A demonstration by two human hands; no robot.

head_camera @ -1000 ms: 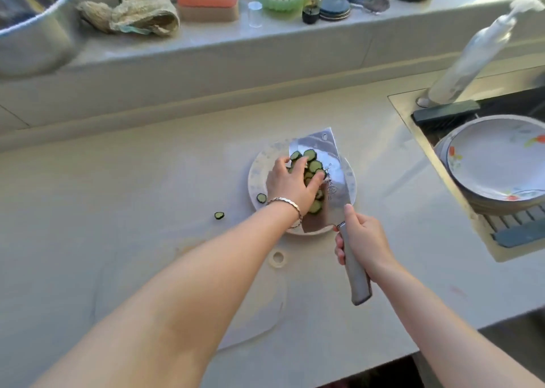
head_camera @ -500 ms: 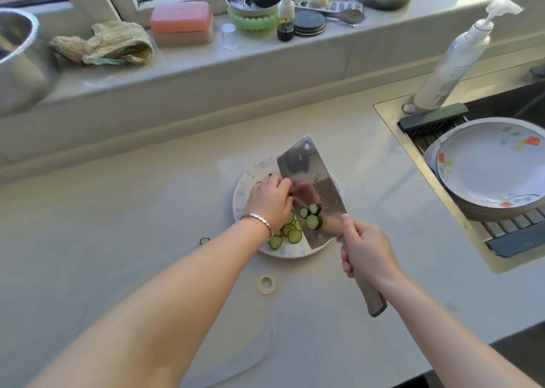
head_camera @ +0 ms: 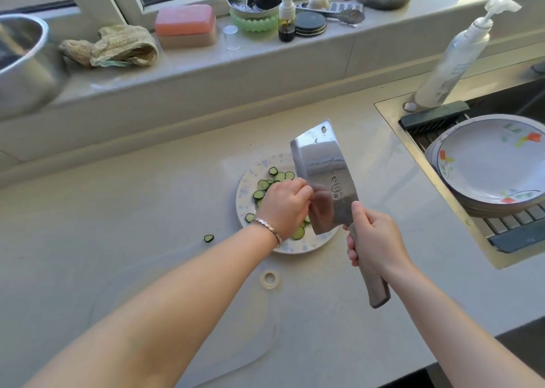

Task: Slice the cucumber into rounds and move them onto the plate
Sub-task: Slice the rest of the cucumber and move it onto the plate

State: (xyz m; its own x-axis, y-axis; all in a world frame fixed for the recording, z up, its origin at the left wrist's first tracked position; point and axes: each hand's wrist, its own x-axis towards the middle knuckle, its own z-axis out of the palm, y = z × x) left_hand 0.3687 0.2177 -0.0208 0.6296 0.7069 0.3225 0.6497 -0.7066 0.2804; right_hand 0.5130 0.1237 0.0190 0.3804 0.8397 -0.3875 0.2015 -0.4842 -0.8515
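Steel cleaver [head_camera: 321,175] hangs over the plate [head_camera: 244,191], our right grip [head_camera: 373,240] wrapped round its handle. Whether our left grip [head_camera: 284,207], curled against the blade, holds anything we cannot tell. Cucumber rounds [head_camera: 259,194] lie plated, with a stray round [head_camera: 209,238] on the bench [head_camera: 141,210]. Sweeping so near the edge could cut us.

The right hand [head_camera: 373,240] grips the cleaver [head_camera: 321,175] by its handle, fingers wrapped round it, forearm stretched in from the lower right. The left hand [head_camera: 284,207], fingers curled, touches the cleaver's blade from the left.
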